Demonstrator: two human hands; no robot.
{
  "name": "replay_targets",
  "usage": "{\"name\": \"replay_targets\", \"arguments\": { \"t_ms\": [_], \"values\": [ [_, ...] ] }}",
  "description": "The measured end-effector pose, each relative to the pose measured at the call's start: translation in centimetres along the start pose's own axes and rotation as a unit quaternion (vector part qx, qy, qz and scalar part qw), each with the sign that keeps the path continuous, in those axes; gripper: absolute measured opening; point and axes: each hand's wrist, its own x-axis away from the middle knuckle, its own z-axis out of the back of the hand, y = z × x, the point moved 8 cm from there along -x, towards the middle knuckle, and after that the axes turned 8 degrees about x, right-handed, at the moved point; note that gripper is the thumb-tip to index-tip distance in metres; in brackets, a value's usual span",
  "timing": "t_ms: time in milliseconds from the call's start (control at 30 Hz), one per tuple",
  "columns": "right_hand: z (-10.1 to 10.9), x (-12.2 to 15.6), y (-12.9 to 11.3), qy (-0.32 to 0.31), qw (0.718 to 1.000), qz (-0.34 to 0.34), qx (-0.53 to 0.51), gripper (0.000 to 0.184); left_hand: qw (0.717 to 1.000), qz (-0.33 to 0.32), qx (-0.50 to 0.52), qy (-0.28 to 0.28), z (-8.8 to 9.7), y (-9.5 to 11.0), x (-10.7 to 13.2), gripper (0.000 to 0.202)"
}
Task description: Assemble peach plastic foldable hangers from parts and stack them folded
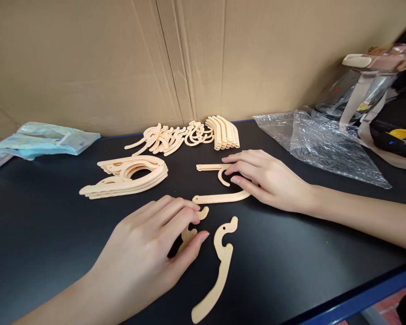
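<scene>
My left hand (155, 243) rests on the black tabletop (291, 253), fingers curled in a pinch on a small cream plastic hanger piece (189, 232). Just right of it lies a long curved cream piece (219, 266), untouched. My right hand (267, 178) lies flat farther back, fingers stretched over a cream hanger part with a hook (219, 174) and touching a curved arm (219, 197) below it.
A stack of assembled cream hangers (128, 176) sits at centre left. Several loose hanger parts (189, 135) lie in piles by the cardboard wall (189, 54). A clear plastic bag (325, 140) and a glass jug (362, 90) are at right, a blue packet (47, 140) at left.
</scene>
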Motion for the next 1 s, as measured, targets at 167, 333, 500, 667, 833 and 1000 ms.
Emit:
{"name": "replay_targets", "arguments": {
  "t_ms": [167, 333, 500, 667, 833, 1000],
  "values": [
    [0.7, 0.4, -2.1, 0.018, 0.992, 0.126, -0.013, 0.027, 0.995, 0.043, -0.091, -0.019, -0.4, 0.0, 0.0, 0.019],
    [0.4, 0.4, -1.8, -0.006, 0.990, 0.106, -0.095, 0.015, 0.985, -0.001, -0.170, -0.040, -0.7, 0.9, -0.1, 0.035],
    [-0.1, 0.2, -0.9, -0.043, 0.977, 0.062, -0.201, 0.010, 0.968, -0.059, -0.236, -0.064, -0.9, 1.5, 0.0, 0.048],
    [-0.9, 0.1, 0.0, -0.093, 0.947, 0.014, -0.309, 0.012, 0.971, -0.039, -0.229, -0.057, -1.1, 0.8, 0.3, 0.045],
    [-1.3, -0.1, 0.2, -0.121, 0.928, 0.002, -0.353, 0.013, 0.967, -0.038, -0.252, -0.013, -0.5, 0.6, 0.4, 0.041],
    [-1.1, 0.0, 0.1, -0.118, 0.937, 0.025, -0.329, 0.016, 0.966, -0.035, -0.252, -0.037, -0.6, 0.1, 0.2, 0.036]
  ]
}}
